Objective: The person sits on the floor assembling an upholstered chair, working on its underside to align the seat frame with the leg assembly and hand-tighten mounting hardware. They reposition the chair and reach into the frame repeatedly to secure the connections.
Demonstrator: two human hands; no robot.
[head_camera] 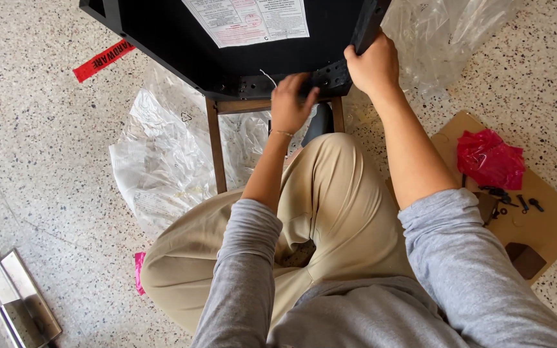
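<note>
- Speckled terrazzo floor [46, 167], strewn with clear plastic wrap [162, 161]
- Left hand [289, 103] fingertips pressed together on black chair seat [162, 32] frame edge
- Right hand [374, 64] clamped round seat corner
- Probably rigid, moderately heavy; best gripped by frame, wooden legs [216, 148]

Matt black fabric seat underside [182, 38] with a glossy paper label [246, 19], smooth brown wooden leg [215, 145], crinkled clear plastic sheeting [162, 161] (shiny), speckled polished stone floor [46, 154], plain cardboard [549, 219], glossy red plastic bag [490, 160], dark metal screws [523, 203].
</note>
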